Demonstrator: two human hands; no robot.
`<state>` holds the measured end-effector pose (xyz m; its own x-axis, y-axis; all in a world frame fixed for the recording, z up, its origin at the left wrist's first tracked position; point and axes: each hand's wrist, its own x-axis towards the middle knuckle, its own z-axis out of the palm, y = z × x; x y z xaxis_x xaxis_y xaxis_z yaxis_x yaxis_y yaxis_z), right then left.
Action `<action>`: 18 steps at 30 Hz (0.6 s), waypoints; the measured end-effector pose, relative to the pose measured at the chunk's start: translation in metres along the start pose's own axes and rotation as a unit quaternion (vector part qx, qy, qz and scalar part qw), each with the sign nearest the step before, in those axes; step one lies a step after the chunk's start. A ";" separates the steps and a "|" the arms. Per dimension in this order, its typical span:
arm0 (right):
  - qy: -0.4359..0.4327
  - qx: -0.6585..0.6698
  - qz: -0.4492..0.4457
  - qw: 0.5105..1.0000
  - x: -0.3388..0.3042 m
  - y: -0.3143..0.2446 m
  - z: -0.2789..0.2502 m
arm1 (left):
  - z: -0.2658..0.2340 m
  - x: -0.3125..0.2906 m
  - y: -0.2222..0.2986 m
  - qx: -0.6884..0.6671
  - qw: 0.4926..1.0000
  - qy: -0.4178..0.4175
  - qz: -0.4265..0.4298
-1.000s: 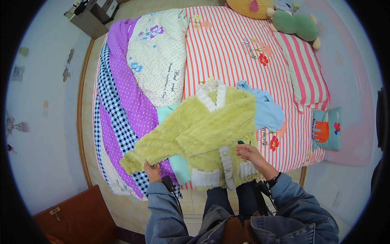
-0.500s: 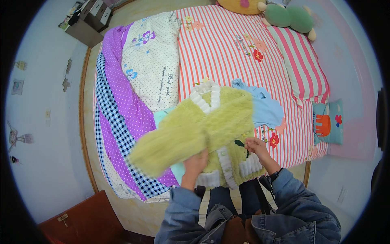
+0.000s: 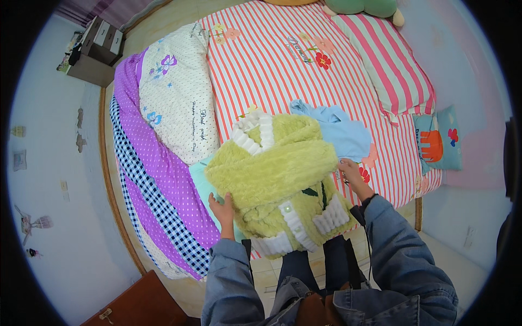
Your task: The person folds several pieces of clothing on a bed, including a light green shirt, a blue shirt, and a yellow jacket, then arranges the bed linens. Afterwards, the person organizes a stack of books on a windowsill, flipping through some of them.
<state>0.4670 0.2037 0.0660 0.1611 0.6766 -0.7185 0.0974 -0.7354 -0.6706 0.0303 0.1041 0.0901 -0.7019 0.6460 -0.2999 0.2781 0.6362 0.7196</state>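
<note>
A fuzzy yellow-green cardigan point(image 3: 272, 174) with white ribbed trim lies at the bed's near edge. Its sleeves are folded across the front, and its white ribbed hem hangs by my legs. Beside the cardigan's left side is my left hand point(image 3: 223, 211), open, thumb and fingers apart. My right hand point(image 3: 354, 176) is at the opposite side by the folded sleeve, fingers bent and spread, apparently touching the edge. Light blue clothing point(image 3: 348, 136) lies flat beyond the right side, partly covered. A mint-green cloth point(image 3: 202, 176) shows from under the left side.
The bed has a red-and-white striped sheet point(image 3: 261, 60). A bunched purple, checked and white quilt point(image 3: 179, 119) covers its left part. On the right are a pink-striped pillow point(image 3: 386, 65) and a small blue cushion point(image 3: 439, 142). A brown wooden panel point(image 3: 144, 304) stands at lower left.
The sleeve that my left hand was swinging on the left now lies across the cardigan's front. My left hand has let go and moved left; my right hand has moved up to the right edge.
</note>
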 end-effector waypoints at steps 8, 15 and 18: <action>-0.141 0.073 -0.010 0.987 0.034 -0.006 0.013 | -0.028 0.023 -0.005 -0.330 0.915 -0.173 -0.156; -0.100 0.016 -0.121 0.988 0.043 -0.033 0.044 | -0.040 0.028 -0.021 -0.199 0.945 -0.129 -0.225; -0.118 0.027 -0.041 0.992 0.050 -0.036 0.056 | -0.031 0.038 -0.015 -0.279 0.915 -0.146 -0.252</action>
<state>0.4165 0.2662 0.0433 -0.0799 0.7284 -0.6805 0.0465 -0.6792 -0.7325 -0.0208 0.1057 0.0876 -0.4207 0.4673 -0.7776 -0.4676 0.6228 0.6273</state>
